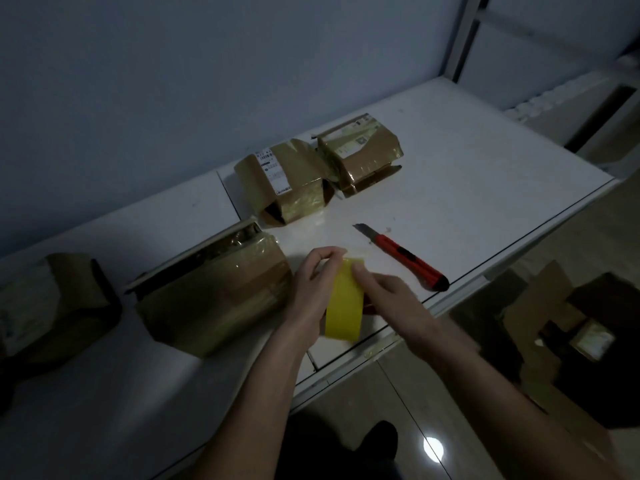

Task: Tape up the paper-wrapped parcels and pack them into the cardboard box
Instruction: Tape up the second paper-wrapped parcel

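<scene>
Parcels are sitting along the white table (450, 174), the nearest parcel (214, 296) just left of my hands. My left hand (311, 289) is curling round the yellow tape roll (343, 306); my right hand (384, 292) is pinching at its top. Tape could tear or restick if I'm losing the end. The cardboard box (554, 327) is waiting on the floor, right.

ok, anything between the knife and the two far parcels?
No. Head view shows bare white table between the knife and the far parcels.
</scene>
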